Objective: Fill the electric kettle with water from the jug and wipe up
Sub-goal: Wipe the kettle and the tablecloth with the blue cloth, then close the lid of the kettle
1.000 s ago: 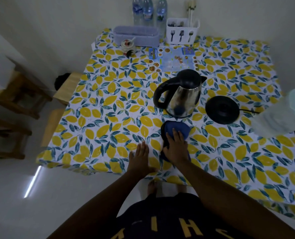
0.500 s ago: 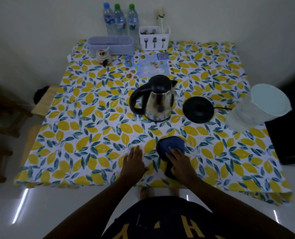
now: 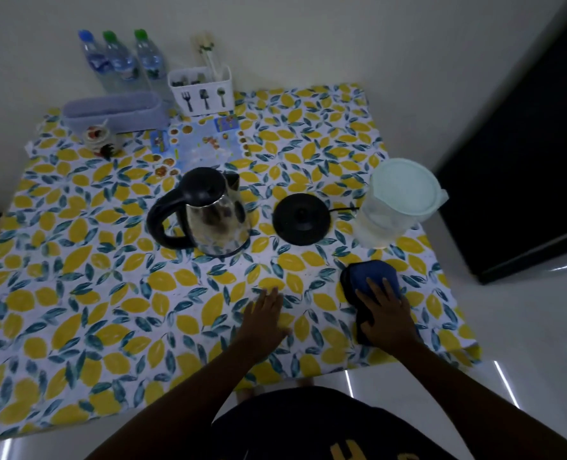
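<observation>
A steel electric kettle (image 3: 214, 215) with a black handle and closed black lid stands on the lemon-print tablecloth (image 3: 109, 293), off its round black base (image 3: 302, 218) to its right. The clear plastic jug (image 3: 396, 202) with a pale lid stands at the right edge, holding some water. A dark blue cloth (image 3: 370, 280) lies in front of the jug. My right hand (image 3: 386, 315) presses flat on it. My left hand (image 3: 265, 322) rests flat on the tablecloth, fingers together, holding nothing.
At the back stand three water bottles (image 3: 123, 61), a white cutlery holder (image 3: 202, 92), a lilac box (image 3: 114, 111) and a small jar (image 3: 98, 137). A blue placemat (image 3: 199, 144) lies behind the kettle. A black cabinet (image 3: 524, 144) stands right of the table.
My right hand has slid the blue cloth to the right, from in front of the kettle to in front of the jug. The view has swung right. My left hand stayed flat.
</observation>
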The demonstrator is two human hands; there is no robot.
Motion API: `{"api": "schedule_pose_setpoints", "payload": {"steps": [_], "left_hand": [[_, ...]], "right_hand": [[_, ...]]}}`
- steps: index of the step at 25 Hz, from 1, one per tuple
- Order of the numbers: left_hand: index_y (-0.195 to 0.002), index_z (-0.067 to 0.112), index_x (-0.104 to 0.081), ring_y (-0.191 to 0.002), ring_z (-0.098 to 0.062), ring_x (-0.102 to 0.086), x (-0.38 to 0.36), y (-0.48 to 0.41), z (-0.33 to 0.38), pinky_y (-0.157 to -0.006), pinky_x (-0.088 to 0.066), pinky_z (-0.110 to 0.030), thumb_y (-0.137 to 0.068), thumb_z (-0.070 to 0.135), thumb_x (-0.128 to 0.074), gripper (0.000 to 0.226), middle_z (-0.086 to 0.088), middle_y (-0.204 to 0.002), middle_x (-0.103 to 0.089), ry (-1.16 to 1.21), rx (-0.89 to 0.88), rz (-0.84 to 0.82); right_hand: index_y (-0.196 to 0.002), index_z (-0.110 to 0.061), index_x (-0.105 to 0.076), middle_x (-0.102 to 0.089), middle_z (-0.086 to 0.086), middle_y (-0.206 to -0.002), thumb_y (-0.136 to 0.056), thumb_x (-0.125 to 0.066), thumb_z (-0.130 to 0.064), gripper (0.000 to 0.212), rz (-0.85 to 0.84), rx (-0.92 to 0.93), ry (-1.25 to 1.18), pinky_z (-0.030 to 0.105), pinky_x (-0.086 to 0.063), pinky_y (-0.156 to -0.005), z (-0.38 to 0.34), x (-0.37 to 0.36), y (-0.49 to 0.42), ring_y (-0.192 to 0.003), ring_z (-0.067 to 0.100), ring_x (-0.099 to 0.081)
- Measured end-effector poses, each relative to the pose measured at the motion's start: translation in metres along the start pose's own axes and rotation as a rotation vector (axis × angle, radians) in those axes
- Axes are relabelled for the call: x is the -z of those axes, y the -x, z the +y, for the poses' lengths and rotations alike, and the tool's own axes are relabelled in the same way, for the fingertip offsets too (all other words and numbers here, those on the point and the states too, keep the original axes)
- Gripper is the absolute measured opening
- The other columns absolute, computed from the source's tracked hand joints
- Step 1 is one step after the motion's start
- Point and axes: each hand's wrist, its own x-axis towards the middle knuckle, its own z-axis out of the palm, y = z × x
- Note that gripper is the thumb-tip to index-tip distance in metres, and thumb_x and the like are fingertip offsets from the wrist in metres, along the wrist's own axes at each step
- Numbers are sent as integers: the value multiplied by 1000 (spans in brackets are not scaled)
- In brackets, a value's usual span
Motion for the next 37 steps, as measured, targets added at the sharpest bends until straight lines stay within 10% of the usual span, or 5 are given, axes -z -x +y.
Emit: {"api": "schedule_pose_setpoints", "payload": {"steps": [13,20,26,33,37], "left_hand": [[-153,21,-2,-146,-17,19,5,-1,27,-121,-5,-45,-96,55,-39,76,2,-163,8,-20,-51,226],[-149,22,-28,-147,-20,-22,72,26,-5,-118,-26,-44,-97,49,-45,61,0,-158,-29,105,39,572],[-133,7,-51,-131,-34,-46,161,47,-62,-108,-41,-50,-92,24,-63,46,-16,-139,-53,191,134,981],[-147,6,-30,-137,-29,-41,206,38,-108,-111,-38,-47,-92,29,-64,69,-14,-151,-39,624,183,847],[-121,10,-56,-106,-23,-60,212,26,-124,-90,-49,-38,-86,23,-71,40,-11,-117,-62,750,117,841]], "right_hand": [[-136,-15,-50,-41,13,-150,-78,-55,-34,61,139,59,-164,61,-28,-109,-19,-11,-4,-141,39,-30],[-131,-11,-54,-52,12,-140,-81,-67,-14,52,379,295,-354,50,-44,-102,-119,57,-64,-131,33,-46],[-148,-13,-28,-23,8,-159,-87,-65,-26,73,442,514,-351,41,-21,-115,-217,135,-129,-147,23,-14],[-152,-20,-6,-1,10,-162,-86,-64,-33,89,304,562,-230,53,-20,-117,-270,159,-171,-149,30,-2],[-152,-26,-5,-1,1,-163,-83,-72,-29,97,291,556,-341,46,-28,-115,-269,153,-171,-149,25,-3]]}}
